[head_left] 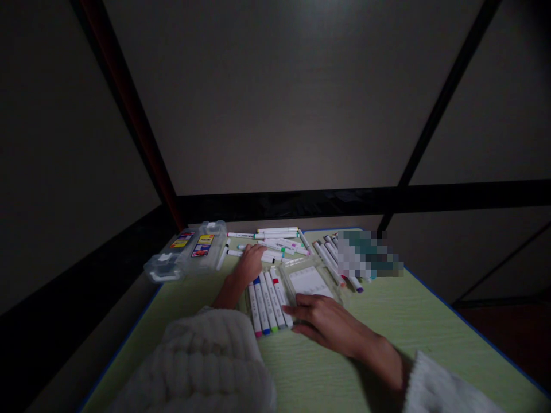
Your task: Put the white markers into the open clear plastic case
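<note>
My left hand (251, 264) reaches into the loose white markers (279, 246) at the back, its fingers bent together over a marker; the fingertips' contact is partly hidden. My right hand (325, 322) has its fingers apart, fingertips at the rightmost of several white markers (269, 301) lined up side by side in a clear plastic case. Pink, blue, green and grey ends show along the near edge of this row. The case's open lid (310, 278), with a white sheet inside, lies behind my right hand.
A clear latched plastic box (189, 249) with colourful labels stands at the back left. More markers (333, 261) lie at the back right, partly under a pixelated patch. The light green table (327, 378) has a blue edge; walls rise behind and at the left.
</note>
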Available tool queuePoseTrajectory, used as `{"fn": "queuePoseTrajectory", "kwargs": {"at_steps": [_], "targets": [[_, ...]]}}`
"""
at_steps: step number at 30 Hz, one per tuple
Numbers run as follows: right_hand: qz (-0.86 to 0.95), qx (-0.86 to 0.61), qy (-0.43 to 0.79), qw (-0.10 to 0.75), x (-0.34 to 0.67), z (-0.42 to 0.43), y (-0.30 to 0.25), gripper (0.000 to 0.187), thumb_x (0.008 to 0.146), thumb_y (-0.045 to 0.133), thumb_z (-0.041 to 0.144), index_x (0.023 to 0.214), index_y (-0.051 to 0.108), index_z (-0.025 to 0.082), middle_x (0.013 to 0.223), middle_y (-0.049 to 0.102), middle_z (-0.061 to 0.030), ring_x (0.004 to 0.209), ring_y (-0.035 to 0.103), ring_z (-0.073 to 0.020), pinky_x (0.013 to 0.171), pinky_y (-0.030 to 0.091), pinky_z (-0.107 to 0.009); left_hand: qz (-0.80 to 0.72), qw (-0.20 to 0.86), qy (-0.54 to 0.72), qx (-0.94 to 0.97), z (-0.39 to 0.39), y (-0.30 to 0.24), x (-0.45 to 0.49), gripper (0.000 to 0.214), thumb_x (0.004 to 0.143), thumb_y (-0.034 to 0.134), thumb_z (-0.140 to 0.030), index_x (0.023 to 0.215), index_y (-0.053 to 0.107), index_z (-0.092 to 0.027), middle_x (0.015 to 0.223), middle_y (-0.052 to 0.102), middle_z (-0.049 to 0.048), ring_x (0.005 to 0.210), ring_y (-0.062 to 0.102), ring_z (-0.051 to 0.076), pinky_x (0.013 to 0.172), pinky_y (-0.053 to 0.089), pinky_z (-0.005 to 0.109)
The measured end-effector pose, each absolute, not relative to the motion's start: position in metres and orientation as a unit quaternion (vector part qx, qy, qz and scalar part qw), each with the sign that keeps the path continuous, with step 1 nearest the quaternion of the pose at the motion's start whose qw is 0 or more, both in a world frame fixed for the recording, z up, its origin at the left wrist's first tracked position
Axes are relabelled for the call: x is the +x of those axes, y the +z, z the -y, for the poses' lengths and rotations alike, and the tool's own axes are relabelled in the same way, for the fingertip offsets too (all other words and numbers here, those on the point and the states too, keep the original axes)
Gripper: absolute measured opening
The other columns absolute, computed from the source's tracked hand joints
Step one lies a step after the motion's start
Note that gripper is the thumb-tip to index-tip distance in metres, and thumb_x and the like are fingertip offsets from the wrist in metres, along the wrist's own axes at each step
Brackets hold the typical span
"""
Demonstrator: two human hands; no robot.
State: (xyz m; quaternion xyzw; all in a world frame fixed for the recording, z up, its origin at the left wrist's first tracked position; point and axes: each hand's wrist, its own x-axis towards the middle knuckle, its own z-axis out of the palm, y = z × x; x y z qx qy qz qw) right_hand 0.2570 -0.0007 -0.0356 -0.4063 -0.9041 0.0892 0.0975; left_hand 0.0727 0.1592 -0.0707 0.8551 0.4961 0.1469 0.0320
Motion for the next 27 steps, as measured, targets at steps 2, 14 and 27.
{"fn": "queuePoseTrajectory", "kwargs": {"at_steps": [2,14,27], "targets": [[0.904,-0.406,0.088,0.098,0.257,0.001,-0.036,0.036,0.086,0.041,0.032,0.119,0.049,0.021,0.090,0.056,-0.0056,0.080,0.055,-0.0176,0.070,0.042,-0.028,-0.499,0.033,0.147,0.853,-0.159,-0.070,0.073,0.052,0.066,0.035,0.006,0.110,0.051,-0.015,0.113,0.055,0.0068,0.104,0.044,0.018,0.090,0.032,0.032],[0.906,-0.403,0.082,0.099,0.258,0.001,-0.039,0.035,0.086,0.042,0.031,0.118,0.050,0.021,0.090,0.056,-0.0046,0.079,0.055,-0.0170,0.069,0.041,-0.027,-0.528,-0.014,0.126,0.840,-0.147,-0.060,0.074,0.043,0.069,0.036,0.001,0.105,0.052,-0.016,0.105,0.052,0.0074,0.096,0.041,0.021,0.086,0.034,0.033],[0.904,-0.408,0.081,0.103,0.258,0.001,-0.038,0.035,0.086,0.042,0.032,0.118,0.050,0.022,0.089,0.057,-0.0049,0.079,0.055,-0.0170,0.069,0.041,-0.027,-0.538,-0.027,0.129,0.832,-0.145,-0.060,0.075,0.039,0.073,0.036,-0.002,0.103,0.053,-0.020,0.106,0.046,0.0089,0.103,0.038,0.024,0.089,0.031,0.037]]}}
